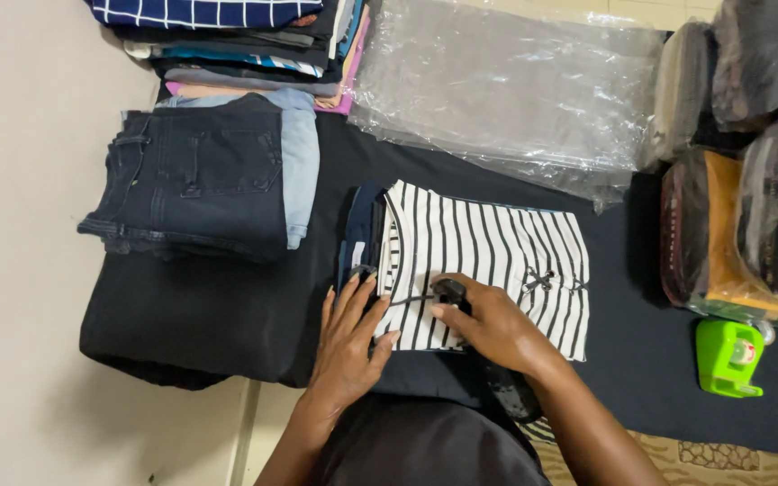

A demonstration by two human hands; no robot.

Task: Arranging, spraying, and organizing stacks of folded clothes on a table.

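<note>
A folded white top with black stripes (497, 247) lies on a dark cloth (209, 306) spread over the floor. It rests partly on a folded dark navy garment (359, 232). My left hand (348, 337) lies flat with fingers spread on the near left edge of the striped top. My right hand (488, 324) is closed on a small black object (450, 291) at the top's near edge; a thin dark cord runs from it to the left. What the object is cannot be made out.
Folded dark jeans (195, 180) lie on lighter denim at the left, behind them a stack of folded clothes (245, 45). A clear plastic bag (515, 90) lies beyond the top. Bagged clothes (749, 198) pile at the right, near a green tape dispenser (727, 357).
</note>
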